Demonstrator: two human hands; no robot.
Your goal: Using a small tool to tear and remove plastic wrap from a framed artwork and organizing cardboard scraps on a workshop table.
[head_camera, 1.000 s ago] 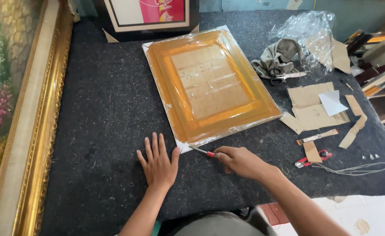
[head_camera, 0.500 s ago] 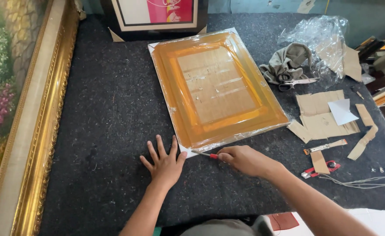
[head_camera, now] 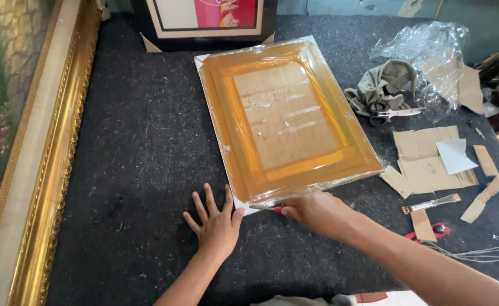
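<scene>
Felt [head_camera: 136, 170], dark grey and fuzzy, is covering the whole workbench, with a gilt-framed floral painting [head_camera: 28, 147] lying along its left edge. Near the front, the left hand [head_camera: 215, 224] is resting flat with fingers spread beside the plastic-wrapped orange frame [head_camera: 283, 119], while the right hand [head_camera: 317, 214] is pinching a small red-handled blade [head_camera: 267, 208] at the frame's near corner. Cardboard scraps [head_camera: 430, 161], scissors [head_camera: 396, 115] and crumpled plastic [head_camera: 425, 54] are lying to the right.
</scene>
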